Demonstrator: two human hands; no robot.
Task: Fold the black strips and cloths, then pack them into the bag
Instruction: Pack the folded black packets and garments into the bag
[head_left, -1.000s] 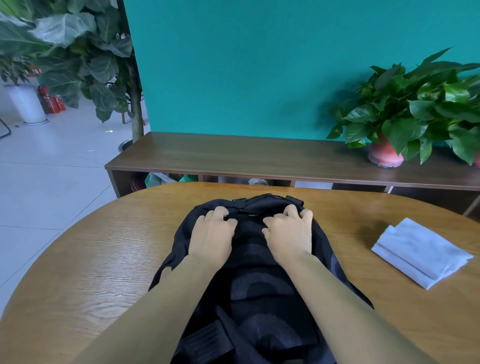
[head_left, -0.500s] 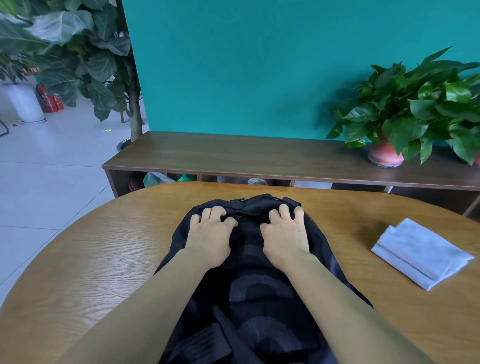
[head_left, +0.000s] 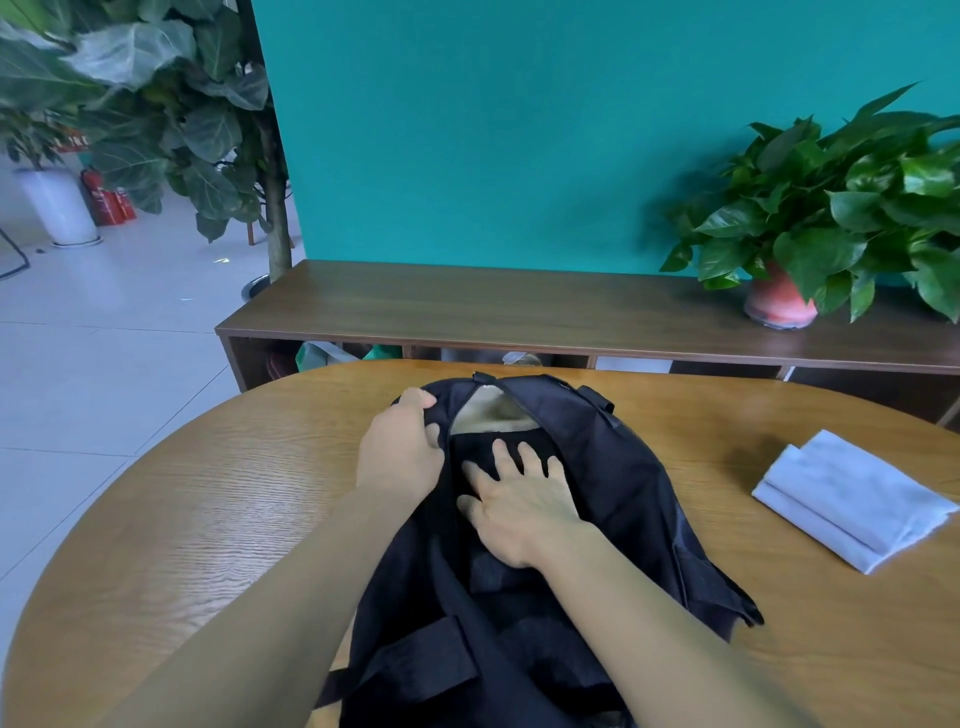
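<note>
While left hand (head_left: 400, 452) grips the bag (head_left: 623, 483) flap open, right hand (head_left: 519, 504) (fingers flat) presses inside; folded cloth (head_left: 852, 499) lies well to its right, nearer that hand.

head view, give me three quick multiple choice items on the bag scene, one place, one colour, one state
1. Where does the folded cloth lie?
A. on the table right of the bag
B. inside the bag
C. on the shelf

2. What colour is the cloth?
A. black
B. white
C. red

3. How is the bag?
A. zipped closed
B. opened at the top
C. hanging from a hook

Answers:
1 A, it rests on the table, apart from the bag.
2 B, pale white fabric.
3 B, the left hand holds its edge back, showing a light lining; the right hand lies flat inside.
</note>
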